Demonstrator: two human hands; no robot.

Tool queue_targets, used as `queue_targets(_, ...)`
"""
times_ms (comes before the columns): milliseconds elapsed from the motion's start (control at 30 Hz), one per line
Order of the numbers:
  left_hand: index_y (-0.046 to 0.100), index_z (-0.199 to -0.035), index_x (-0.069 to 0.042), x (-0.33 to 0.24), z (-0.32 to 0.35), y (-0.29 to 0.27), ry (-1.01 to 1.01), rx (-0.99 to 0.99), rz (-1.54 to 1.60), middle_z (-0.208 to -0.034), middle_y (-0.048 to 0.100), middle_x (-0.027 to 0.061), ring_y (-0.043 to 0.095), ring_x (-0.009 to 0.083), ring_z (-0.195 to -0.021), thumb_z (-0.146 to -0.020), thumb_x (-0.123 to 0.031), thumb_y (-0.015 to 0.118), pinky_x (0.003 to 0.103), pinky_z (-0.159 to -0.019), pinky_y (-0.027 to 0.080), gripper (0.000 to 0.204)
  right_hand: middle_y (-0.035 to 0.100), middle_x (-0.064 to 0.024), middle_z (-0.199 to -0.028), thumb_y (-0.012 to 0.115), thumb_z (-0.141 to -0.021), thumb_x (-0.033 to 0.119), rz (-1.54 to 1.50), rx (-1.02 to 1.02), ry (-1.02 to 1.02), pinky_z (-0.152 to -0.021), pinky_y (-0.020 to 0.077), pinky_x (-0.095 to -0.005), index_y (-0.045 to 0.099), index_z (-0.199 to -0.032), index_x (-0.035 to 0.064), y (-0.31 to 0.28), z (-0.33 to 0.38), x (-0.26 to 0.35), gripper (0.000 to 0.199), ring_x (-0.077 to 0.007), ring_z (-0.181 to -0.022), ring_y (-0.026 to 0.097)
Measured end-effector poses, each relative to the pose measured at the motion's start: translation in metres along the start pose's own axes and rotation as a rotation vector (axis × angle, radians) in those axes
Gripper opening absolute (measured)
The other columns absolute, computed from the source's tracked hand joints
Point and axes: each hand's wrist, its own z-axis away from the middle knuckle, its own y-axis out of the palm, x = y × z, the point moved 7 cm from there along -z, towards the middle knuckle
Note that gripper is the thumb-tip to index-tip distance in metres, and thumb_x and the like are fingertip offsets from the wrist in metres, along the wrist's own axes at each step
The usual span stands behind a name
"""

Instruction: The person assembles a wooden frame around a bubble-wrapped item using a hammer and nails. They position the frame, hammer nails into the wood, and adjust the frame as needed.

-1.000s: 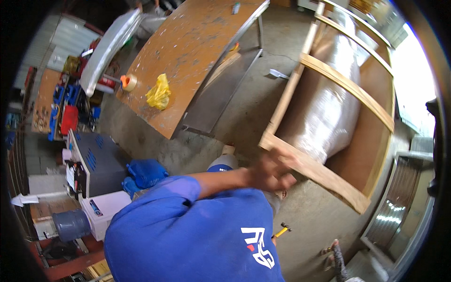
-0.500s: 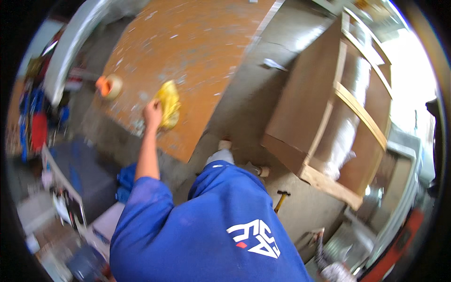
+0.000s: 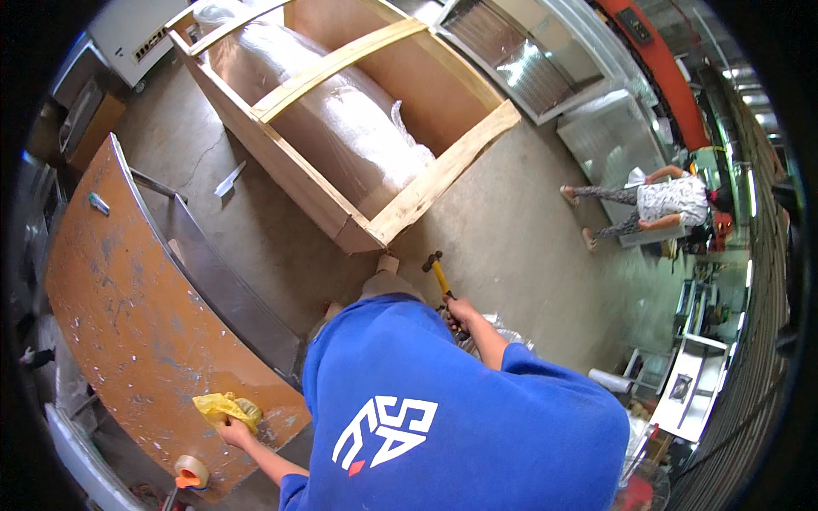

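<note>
My left hand (image 3: 234, 432), at the lower left, is closed on a crumpled yellow plastic bag (image 3: 228, 409), just over the scuffed orange-brown tabletop (image 3: 153, 324). What the bag contains, if anything, is hidden. A hammer (image 3: 439, 274) with a dark head and a yellow and black handle is gripped in my right hand (image 3: 461, 313), its head up and pointing away from me. Ahead of that hand stands an open wooden crate (image 3: 443, 175). Inside it lies a long bundle (image 3: 341, 102) wrapped in clear plastic film.
A tape roll with an orange dispenser (image 3: 191, 473) sits at the tabletop's near end. White scrap (image 3: 230, 179) lies on the concrete floor (image 3: 520, 221) beside the crate. Another person (image 3: 673, 200) stands at the right, near framed panels (image 3: 528, 55).
My view has swung to the right, bringing the crate ahead of me. My right hand, hidden before, now shows holding the hammer. The yellow bag stays in my left hand.
</note>
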Motion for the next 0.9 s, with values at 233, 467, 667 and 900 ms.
queue_targets(233, 0.076, -0.099, 0.001, 0.035, -0.030, -0.038, -0.065, 0.002, -0.019, -0.103, 0.076, 0.0189, 0.072, 0.0335, -0.086, -0.088, -0.020, 0.071, 0.043, -0.084, 0.055, 0.024, 0.050, -0.0044, -0.058, 0.056, -0.105, 0.041, -0.085, -0.022, 0.068, -0.040, 0.0341, -0.0365, 0.057, -0.077, 0.0041, -0.002, -0.026, -0.041, 0.046, -0.0187, -0.043, 0.044)
queue_targets(467, 0.070, -0.119, 0.002, -0.049, -0.048, -0.169, 0.296, -0.556, -0.399, -0.092, 0.076, 0.0159, 0.071, 0.0285, -0.081, -0.094, -0.023, 0.068, 0.040, -0.073, 0.056, 0.036, 0.054, -0.0086, -0.066, 0.059, -0.103, 0.037, -0.198, -0.026, 0.072, -0.045, 0.0389, -0.0374, 0.058, -0.094, -0.0013, -0.009, -0.040, -0.034, 0.040, -0.0200, -0.049, 0.048)
queue_targets(667, 0.066, -0.116, 0.003, -0.394, 0.096, -0.101, 0.575, 0.213, 0.761, -0.105, 0.073, 0.0143, 0.072, 0.0215, -0.094, -0.106, -0.019, 0.059, 0.033, -0.085, 0.059, 0.026, 0.047, -0.0032, -0.060, 0.057, -0.104, 0.040, -0.283, -0.009, 0.062, -0.041, 0.0334, -0.0351, 0.054, -0.094, 0.0057, -0.023, -0.052, -0.036, 0.036, -0.0167, -0.045, 0.042)
queue_targets(900, 0.078, -0.100, -0.002, -0.513, 0.240, 0.091, 0.932, 0.838, 0.919, -0.113, 0.061, 0.0068, 0.059, 0.0183, -0.111, -0.090, -0.006, 0.077, 0.031, -0.098, 0.048, 0.010, 0.038, 0.0024, -0.055, 0.053, -0.105, 0.045, -0.244, -0.060, -0.054, -0.037, 0.0316, -0.0307, 0.048, -0.090, 0.0100, -0.050, 0.059, -0.010, 0.039, -0.0114, -0.041, 0.037)
